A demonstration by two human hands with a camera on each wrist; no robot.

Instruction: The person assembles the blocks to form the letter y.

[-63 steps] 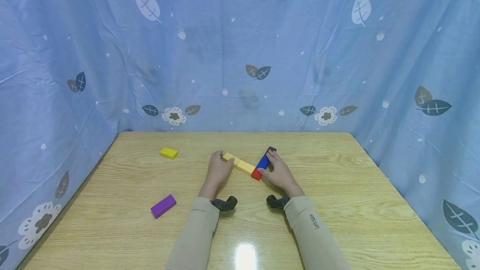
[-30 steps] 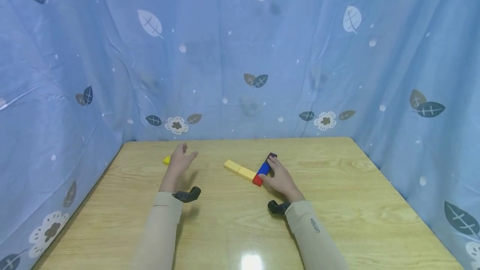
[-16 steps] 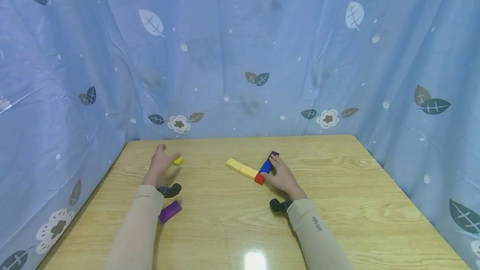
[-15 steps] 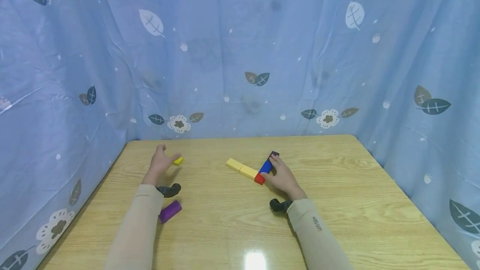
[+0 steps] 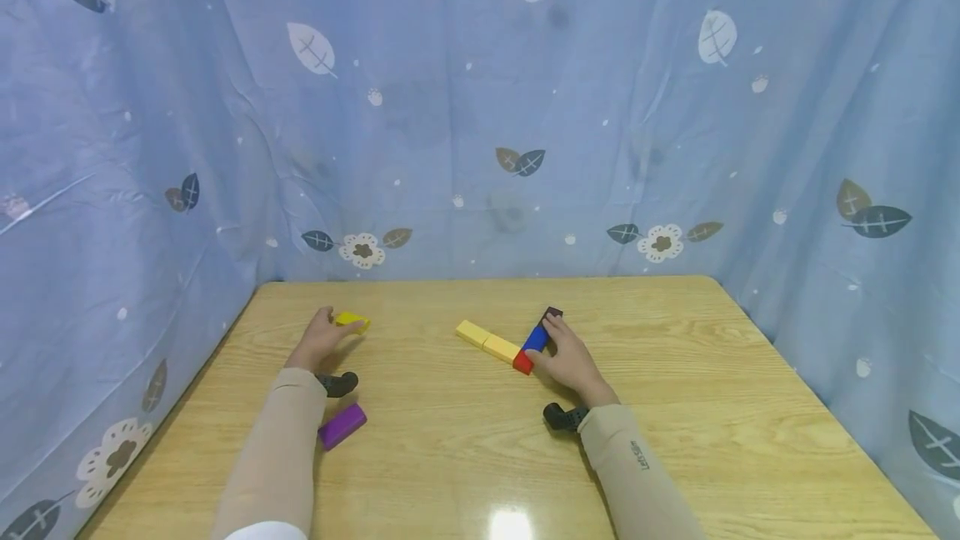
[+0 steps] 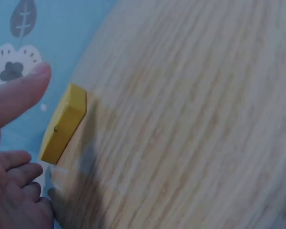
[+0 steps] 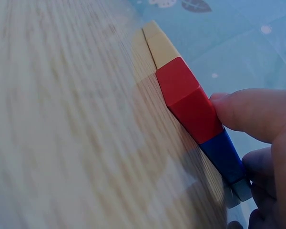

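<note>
At the far left of the table, my left hand (image 5: pixel 318 340) is around a bright yellow block (image 5: pixel 352 322). Its thumb and fingers are spread to either side; the left wrist view has the yellow block (image 6: pixel 64 125) in the gap beyond them. My right hand (image 5: pixel 573 363) rests over a short row of blocks. Its thumb touches the red block (image 7: pixel 193 102), and its fingers reach over the blue block (image 5: pixel 536 339) to the dark block (image 5: pixel 555 312). Two pale yellow blocks (image 5: pixel 483 342) lie end to end from the red one, so the line forms a V.
A purple block (image 5: pixel 343 426) lies on the wooden table (image 5: pixel 450 457) beside the left sleeve. Black wrist cameras (image 5: pixel 562 417) jut inward from both wrists. A blue patterned curtain (image 5: pixel 420 132) stands behind the table and along both sides.
My left hand has left the pale yellow blocks, moved left to the bright yellow block, and lowered with its thumb and fingers nearer it. My right hand has stayed on the row.
</note>
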